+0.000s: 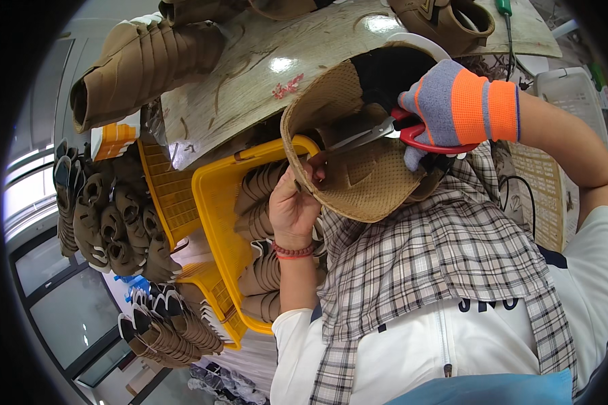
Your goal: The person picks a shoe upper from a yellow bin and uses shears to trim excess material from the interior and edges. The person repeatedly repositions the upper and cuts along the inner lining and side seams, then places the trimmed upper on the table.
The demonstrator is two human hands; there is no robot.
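Close in front of me is a brown shoe upper (368, 185), its wide opening turned up and a black lining showing inside. My left hand (295, 206) is bare, with beaded and red bands at the wrist, and pinches the upper's left rim. In a grey and orange glove, my right hand (446, 104) grips red-handled scissors (368, 137). Their blades lie inside the opening and point toward the left rim near my left fingers. The blades look slightly parted; whether they touch the material I cannot tell.
A worn work table (243, 88) carries nested brown uppers (152, 64) at its left and another shoe (446, 23) at the back right. A yellow crate (213, 229) of uppers stands left. Green-handled corded tool (504, 8) and a pale basket (540, 196) are right.
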